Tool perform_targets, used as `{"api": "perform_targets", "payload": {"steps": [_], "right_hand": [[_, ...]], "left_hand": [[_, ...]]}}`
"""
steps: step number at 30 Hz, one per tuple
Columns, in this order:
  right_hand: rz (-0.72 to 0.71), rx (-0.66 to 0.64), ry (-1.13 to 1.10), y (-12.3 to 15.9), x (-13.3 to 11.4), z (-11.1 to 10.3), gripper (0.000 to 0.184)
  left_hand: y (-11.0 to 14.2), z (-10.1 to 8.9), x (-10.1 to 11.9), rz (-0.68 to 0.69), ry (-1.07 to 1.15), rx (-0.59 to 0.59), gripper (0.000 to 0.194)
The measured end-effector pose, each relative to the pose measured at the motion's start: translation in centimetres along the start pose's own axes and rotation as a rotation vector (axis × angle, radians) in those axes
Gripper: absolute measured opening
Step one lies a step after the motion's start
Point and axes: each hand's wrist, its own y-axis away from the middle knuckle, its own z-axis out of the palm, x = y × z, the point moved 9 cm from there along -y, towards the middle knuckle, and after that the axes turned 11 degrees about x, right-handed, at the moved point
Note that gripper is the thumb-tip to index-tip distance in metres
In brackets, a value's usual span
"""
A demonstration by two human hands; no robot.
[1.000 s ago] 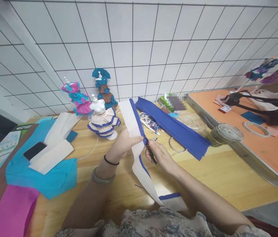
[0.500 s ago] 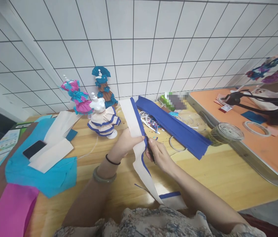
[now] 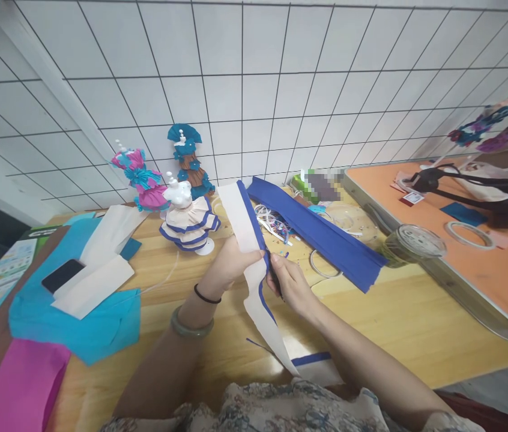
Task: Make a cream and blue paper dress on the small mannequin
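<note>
My left hand point(image 3: 231, 264) pinches a long off-white crepe paper strip point(image 3: 235, 216) with a blue border along its right edge. Below the hand the strip waves and hangs down towards my lap. My right hand point(image 3: 290, 277) is closed around dark scissors point(image 3: 274, 281), mostly hidden by the fingers, right at the blue border. Beside the strip lies a folded length of blue crepe paper point(image 3: 314, 231). Left of my hands stands a small white dress form point(image 3: 179, 195) in a ruffled off-white skirt with blue bands.
Behind stand two more decorated dress forms, one pink and turquoise point(image 3: 139, 177), one teal and brown point(image 3: 190, 162). Paper scraps point(image 3: 276, 223) and a clear round container point(image 3: 414, 243) lie to the right. A phone point(image 3: 62, 275) rests on turquoise paper point(image 3: 74, 324) at left.
The view has shifted very slightly. Both hands stay at the same spot on the strip, with hardly any visible movement.
</note>
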Motion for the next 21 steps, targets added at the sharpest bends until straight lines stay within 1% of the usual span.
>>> {"api": "perform_targets", "payload": {"steps": [5,12,16,21], "right_hand": [[0.007,-0.001,0.006,-0.06,-0.19,0.00,0.056],[0.022,0.018,-0.003,-0.11,0.01,-0.06,0.055],[0.008,0.028,-0.002,-0.17,-0.01,-0.10,0.056],[0.021,0.040,-0.010,-0.21,0.21,-0.09,0.055]], "left_hand": [[-0.11,-0.10,-0.23,-0.013,-0.003,0.012,0.034],[-0.05,-0.15,-0.41,-0.028,0.024,0.026,0.028],[-0.03,-0.07,-0.45,-0.019,0.029,0.017,0.029],[-0.01,0.07,-0.65,-0.040,0.055,0.016,0.030]]}}
